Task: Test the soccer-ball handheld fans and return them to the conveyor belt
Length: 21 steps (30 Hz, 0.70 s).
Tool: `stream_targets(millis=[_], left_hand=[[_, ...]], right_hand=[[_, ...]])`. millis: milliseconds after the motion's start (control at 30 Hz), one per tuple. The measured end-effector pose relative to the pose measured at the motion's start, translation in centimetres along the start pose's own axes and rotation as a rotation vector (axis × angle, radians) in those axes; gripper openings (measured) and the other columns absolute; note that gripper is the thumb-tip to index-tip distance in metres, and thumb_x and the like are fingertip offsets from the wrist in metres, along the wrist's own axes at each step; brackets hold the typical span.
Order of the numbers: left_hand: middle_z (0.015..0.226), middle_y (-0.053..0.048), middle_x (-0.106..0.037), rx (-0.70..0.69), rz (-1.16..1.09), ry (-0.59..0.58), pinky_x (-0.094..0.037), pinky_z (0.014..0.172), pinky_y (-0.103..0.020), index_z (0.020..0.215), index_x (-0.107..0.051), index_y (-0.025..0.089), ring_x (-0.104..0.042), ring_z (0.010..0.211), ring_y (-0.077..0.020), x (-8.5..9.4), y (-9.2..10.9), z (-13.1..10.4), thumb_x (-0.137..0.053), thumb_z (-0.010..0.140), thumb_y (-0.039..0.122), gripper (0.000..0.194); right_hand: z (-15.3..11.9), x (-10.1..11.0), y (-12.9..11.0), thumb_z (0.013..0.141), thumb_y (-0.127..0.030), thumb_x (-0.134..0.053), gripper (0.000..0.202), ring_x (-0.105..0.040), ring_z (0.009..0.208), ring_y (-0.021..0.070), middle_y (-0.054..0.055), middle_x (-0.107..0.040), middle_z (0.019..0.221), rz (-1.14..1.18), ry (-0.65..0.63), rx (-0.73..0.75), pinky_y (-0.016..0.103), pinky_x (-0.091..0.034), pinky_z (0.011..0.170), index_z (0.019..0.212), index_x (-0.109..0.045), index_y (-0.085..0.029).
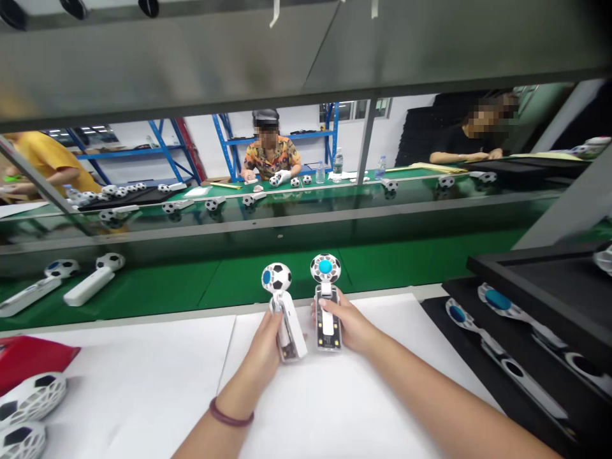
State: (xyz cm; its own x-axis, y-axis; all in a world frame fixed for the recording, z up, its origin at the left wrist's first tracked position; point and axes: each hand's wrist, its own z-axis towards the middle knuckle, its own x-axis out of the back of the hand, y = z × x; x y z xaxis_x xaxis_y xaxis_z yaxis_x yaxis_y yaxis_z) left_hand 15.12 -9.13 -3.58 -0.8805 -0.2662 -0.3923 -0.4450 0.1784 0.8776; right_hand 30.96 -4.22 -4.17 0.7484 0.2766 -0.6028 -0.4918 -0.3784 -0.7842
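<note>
A: Hands status?

B: Left hand [265,347] wraps the closed fan [285,313], football head up, base on the white worktop [143,382]. Right hand [351,328] pinches the open fan half [327,306], thumb on its handle.

A: Handling?

B: Light, stiff plastic, I judge; exposed innards look fragile. Hold by handle edges, not the grille.

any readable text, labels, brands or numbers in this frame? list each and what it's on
None readable.
Football-pattern fan in the left hand: no print visible.
Open-handled fan in the right hand: inner parts show, any markings too small to read.
Water bottles on the far bench: labels blurred.
</note>
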Motion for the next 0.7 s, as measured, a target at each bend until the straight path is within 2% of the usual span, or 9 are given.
stream_targets(millis=[100,200,300,500,700], left_hand=[[0.084,-0.005,-0.065,0.087,-0.13,-0.097,-0.051,0.073,-0.04,0.103,-0.048,0.02,-0.063,0.084,-0.0279,0.3,0.2,-0.4,-0.069,0.07,0.029,0.04],[0.1,-0.01,-0.065,0.102,-0.148,-0.156,-0.051,0.075,-0.04,0.103,-0.048,0.018,-0.063,0.088,-0.0275,0.3,0.3,-0.7,-0.065,0.074,0.023,0.034],[0.103,-0.012,-0.064,0.095,-0.124,-0.158,-0.051,0.078,-0.04,0.105,-0.047,0.017,-0.062,0.091,-0.0272,0.2,0.3,-0.9,-0.061,0.077,0.022,0.032],[0.098,-0.011,-0.066,0.045,-0.118,-0.178,-0.051,0.076,-0.04,0.11,-0.043,0.019,-0.063,0.09,-0.0276,0.0,0.4,-1.1,-0.066,0.072,0.021,0.045],[0.095,-0.007,-0.064,0.073,-0.093,-0.111,-0.054,0.071,-0.04,0.106,-0.044,0.022,-0.064,0.087,-0.0284,-0.2,0.3,-1.2,-0.072,0.066,0.023,0.049]], right_hand=[[-0.7,0.1,-0.1,0.057,-0.017,-0.076,0.05,-0.064,0.073,0.0186,-0.001,-0.062,0.083,0.068,-0.1,-0.081,0.036,-0.051,0.072,0.094,-0.044,-0.022],[-1.2,0.2,-0.1,0.057,-0.011,-0.073,0.051,-0.064,0.084,0.0222,0.003,-0.062,0.096,0.092,-0.136,-0.106,0.041,-0.05,0.077,0.098,-0.045,-0.02],[-1.4,0.3,0.1,0.058,-0.008,-0.07,0.051,-0.063,0.089,0.0218,0.006,-0.061,0.105,0.092,-0.158,-0.116,0.04,-0.05,0.079,0.102,-0.046,-0.019],[-1.3,0.6,0.2,0.062,-0.009,-0.069,0.049,-0.061,0.097,0.0232,0.007,-0.063,0.101,0.049,-0.227,-0.112,0.038,-0.049,0.082,0.106,-0.048,-0.018],[-1.3,0.5,0.3,0.059,-0.008,-0.073,0.06,-0.058,0.103,0.0247,0.006,-0.057,0.113,0.07,-0.16,-0.108,0.041,-0.052,0.079,0.109,-0.043,-0.023]])
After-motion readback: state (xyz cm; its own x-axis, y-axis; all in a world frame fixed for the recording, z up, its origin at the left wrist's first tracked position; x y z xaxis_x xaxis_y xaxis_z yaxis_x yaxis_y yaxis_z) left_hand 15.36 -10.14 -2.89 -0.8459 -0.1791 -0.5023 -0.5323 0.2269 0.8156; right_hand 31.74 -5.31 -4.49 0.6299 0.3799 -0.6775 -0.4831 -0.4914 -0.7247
